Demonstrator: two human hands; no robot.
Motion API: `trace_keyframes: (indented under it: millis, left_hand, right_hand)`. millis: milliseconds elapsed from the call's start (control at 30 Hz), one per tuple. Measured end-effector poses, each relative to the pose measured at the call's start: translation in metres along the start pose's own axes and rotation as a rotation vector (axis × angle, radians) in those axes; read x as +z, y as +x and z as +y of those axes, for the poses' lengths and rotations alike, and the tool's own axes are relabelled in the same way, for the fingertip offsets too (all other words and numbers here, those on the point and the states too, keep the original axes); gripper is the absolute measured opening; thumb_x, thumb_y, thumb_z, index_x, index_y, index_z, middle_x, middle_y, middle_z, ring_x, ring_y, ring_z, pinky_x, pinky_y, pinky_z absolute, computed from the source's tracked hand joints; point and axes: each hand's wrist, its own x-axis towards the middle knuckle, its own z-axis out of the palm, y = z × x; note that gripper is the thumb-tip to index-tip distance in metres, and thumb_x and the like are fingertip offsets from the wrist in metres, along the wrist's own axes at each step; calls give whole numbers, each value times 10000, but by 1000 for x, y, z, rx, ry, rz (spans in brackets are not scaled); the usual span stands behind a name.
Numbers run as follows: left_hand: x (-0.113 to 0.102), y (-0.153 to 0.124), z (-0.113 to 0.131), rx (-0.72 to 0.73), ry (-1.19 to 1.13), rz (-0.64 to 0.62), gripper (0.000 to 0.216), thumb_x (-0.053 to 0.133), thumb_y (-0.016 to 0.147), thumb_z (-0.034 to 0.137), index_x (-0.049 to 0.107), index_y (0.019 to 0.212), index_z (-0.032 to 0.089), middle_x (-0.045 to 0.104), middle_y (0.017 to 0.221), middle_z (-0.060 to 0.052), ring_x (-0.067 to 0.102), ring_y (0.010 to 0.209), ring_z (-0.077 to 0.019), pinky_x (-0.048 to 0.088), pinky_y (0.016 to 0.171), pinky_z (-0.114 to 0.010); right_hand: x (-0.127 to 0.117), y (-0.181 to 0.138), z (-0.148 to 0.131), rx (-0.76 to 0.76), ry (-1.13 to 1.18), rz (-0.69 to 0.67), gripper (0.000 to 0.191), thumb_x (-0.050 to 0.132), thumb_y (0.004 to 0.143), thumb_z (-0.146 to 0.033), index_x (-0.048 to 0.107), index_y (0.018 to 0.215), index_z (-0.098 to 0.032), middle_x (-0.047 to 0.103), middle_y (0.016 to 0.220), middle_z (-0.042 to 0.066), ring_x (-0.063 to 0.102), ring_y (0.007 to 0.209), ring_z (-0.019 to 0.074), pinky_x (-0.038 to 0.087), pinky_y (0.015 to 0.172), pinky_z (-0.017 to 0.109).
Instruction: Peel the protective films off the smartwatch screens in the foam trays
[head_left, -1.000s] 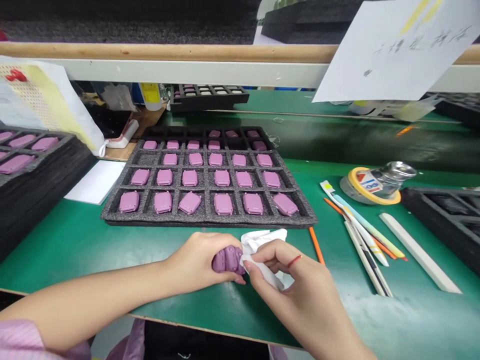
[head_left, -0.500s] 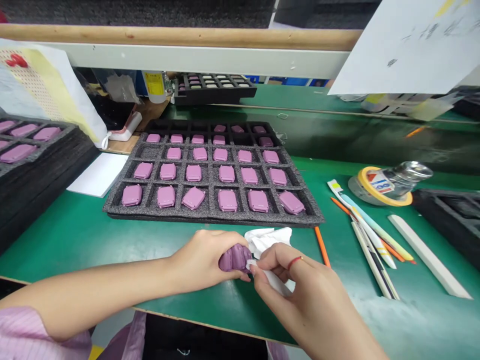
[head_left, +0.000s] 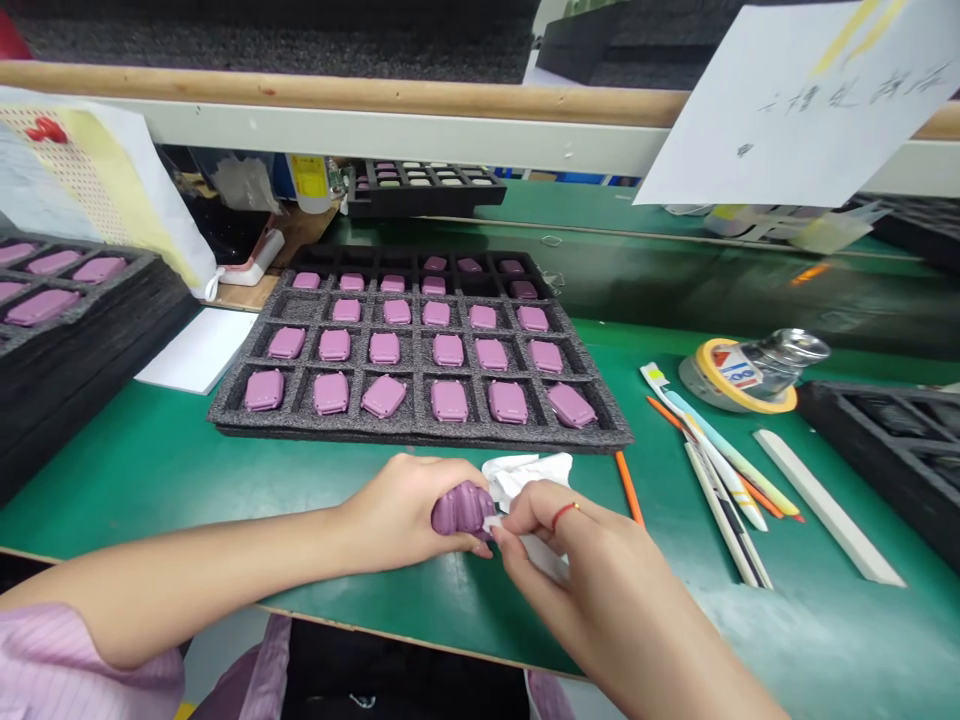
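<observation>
My left hand is closed round a small purple plastic case, held just above the green table near its front edge. My right hand pinches a crumpled white cloth and presses it against the right side of the case. A thin red ring shows on one right finger. Directly behind my hands lies a dark foam tray whose pockets hold several more purple cases.
A stack of dark foam trays with purple cases stands at the left. Pencils and sticks, a tape roll and another dark tray lie at the right. A paper sheet hangs from the shelf above.
The purple case has turned slightly in my left hand while my right fingers shifted the cloth along its edge. Both hands stay in the same place.
</observation>
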Motion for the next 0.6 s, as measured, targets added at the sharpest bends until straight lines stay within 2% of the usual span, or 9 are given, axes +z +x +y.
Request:
trace_keyframes:
  millis: [67,200,300,367,433,533,600]
  left_hand:
    - [0,0,0,2,4,5,327,850,758,278,658,1010,201,743,963,-6,698,882,-191,495,782,-249]
    - [-1,0,1,-47,-15,25,335,870,730,287,666,981,196,737,892,10,685,805,-176,480,726,-237]
    - [-2,1,1,-57,-45,20,349,899,696,274,675,956,206,737,880,25,683,799,-165,476,731,-227]
    - [-2,1,2,-59,-49,5,351,905,690,251,677,954,211,742,894,27,686,821,-164,478,762,-229]
    - [-3,1,3,-63,-53,-13,345,900,698,238,675,958,212,744,888,29,688,828,-163,479,792,-235]
    - [-3,1,4,-51,-53,-22,342,897,706,247,674,964,212,744,893,26,689,830,-164,480,806,-239]
    - [-3,0,3,-27,-37,-16,341,893,713,258,672,968,206,744,925,14,690,846,-167,481,795,-235]
  right_hand:
    - [2,1,-2,6,0,-9,197,463,911,-145,544,742,-207,646,702,5,624,567,117,466,521,205]
    - [7,0,1,60,92,106,189,509,935,-196,597,768,-198,668,726,23,642,645,146,501,589,241]
    - [5,-8,13,204,320,166,116,613,930,-296,669,899,-200,715,803,36,684,692,156,563,642,247]
    - [1,-16,22,325,465,255,208,687,895,-376,682,1007,-202,740,867,53,718,746,172,602,683,252]
    - [-1,-22,26,393,519,300,255,722,861,-412,694,994,-196,749,885,67,730,774,189,613,705,263]
    - [4,-24,20,398,477,228,172,678,883,-371,694,860,-201,739,841,52,710,729,181,581,683,266]
    - [9,-21,12,358,428,160,140,638,905,-324,682,841,-208,721,807,32,687,697,166,547,655,261]
